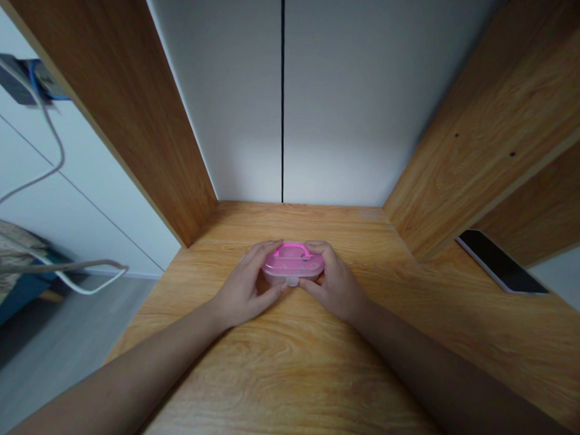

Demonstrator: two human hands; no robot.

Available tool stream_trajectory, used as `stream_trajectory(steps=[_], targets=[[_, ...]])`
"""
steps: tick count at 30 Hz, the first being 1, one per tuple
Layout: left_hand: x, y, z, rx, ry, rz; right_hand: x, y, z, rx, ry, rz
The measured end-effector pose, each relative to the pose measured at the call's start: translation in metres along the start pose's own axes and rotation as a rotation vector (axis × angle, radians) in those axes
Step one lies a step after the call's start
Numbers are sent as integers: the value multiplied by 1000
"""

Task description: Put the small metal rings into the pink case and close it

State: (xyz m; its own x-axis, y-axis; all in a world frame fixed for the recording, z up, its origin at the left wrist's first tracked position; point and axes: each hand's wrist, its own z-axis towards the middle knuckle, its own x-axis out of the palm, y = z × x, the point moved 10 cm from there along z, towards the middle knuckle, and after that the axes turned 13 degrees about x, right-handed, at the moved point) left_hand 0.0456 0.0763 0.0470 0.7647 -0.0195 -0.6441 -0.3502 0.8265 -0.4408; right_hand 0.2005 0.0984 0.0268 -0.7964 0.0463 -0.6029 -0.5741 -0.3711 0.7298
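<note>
A small pink plastic box (294, 266) with a see-through lid rests on the wooden tabletop. On top of the lid is a bright pink carrying handle (293, 245), and a clear latch (293, 282) sits at the front. My left hand (250, 281) wraps the box's left side, thumb near the latch and fingers along the back edge. Around the right side curls my right hand (334, 279), its thumb also close to the latch. The lid looks closed. What lies inside the box cannot be made out.
A dark-screened phone (500, 261) lies on the table at the right. Wooden side panels (132, 104) and a white back panel (341, 105) enclose the tabletop (284, 376). A white cable (58, 162) hangs at the left, beyond the table's edge.
</note>
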Motion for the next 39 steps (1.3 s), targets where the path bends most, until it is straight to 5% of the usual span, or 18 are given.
stream_trajectory(steps=[21, 39], targets=[[1, 12, -3, -77, -40, -28, 0, 19, -3, -72, 101, 11], [3, 13, -2, -30, 11, 1, 0, 3, 2, -19, 77, 15]])
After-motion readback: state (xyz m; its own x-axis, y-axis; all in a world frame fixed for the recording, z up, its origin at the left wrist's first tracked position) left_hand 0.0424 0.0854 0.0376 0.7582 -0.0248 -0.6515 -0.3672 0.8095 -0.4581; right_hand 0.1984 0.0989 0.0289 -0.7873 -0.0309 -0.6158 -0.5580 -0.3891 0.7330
